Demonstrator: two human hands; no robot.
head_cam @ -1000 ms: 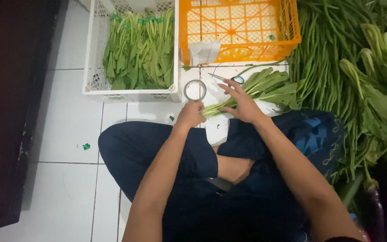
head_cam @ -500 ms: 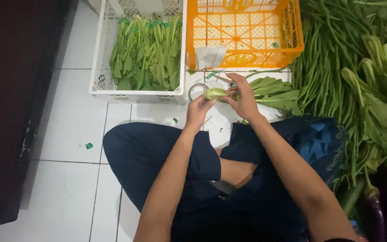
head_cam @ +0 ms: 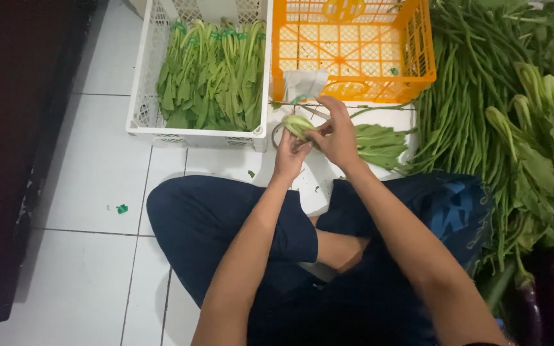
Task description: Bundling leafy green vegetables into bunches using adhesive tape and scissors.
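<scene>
both hands grip one bunch of leafy greens (head_cam: 347, 136); left hand (head_cam: 288, 156) at its stem end, right hand (head_cam: 337, 136) wrapped around it. a white crate (head_cam: 145, 96) of bundled greens stands just beyond.

Leafy green bundle (head_cam: 354, 138), stems gathered, lying sideways, held above white tile floor

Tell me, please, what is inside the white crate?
The white crate holds bundles of leafy greens, stems pointing away, some tied with green bands. They cover most of its floor, so anything beneath them cannot be seen.
</scene>
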